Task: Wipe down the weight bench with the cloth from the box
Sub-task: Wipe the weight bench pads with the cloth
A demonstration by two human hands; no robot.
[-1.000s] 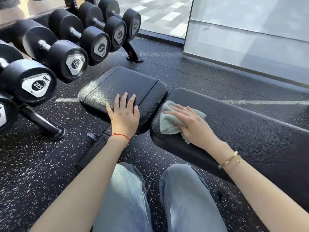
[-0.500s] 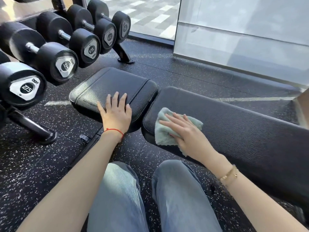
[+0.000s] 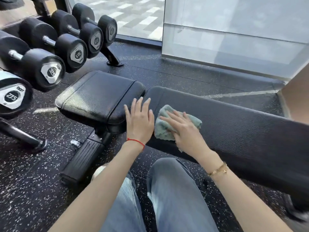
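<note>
so the left hand (image 3: 139, 121) just slid over from the seat pad (image 3: 100, 97) to the gap, fingers flat, grip open; right hand (image 3: 182, 129) presses the cloth (image 3: 163, 129) flat at 3 o'clock of it on the long pad (image 3: 242, 131); wiping's barely started there

Pebbled glossy bench (image 3: 234, 131), fuzzy terry cloth (image 3: 164, 129)

You're on black rubber flooring (image 3: 33, 173) with white speckles. Dumbbell rack (image 3: 55, 47) fills the upper left, frosted glass panel (image 3: 234, 39) upper right, sunlit window (image 3: 133, 15) between them.
</note>
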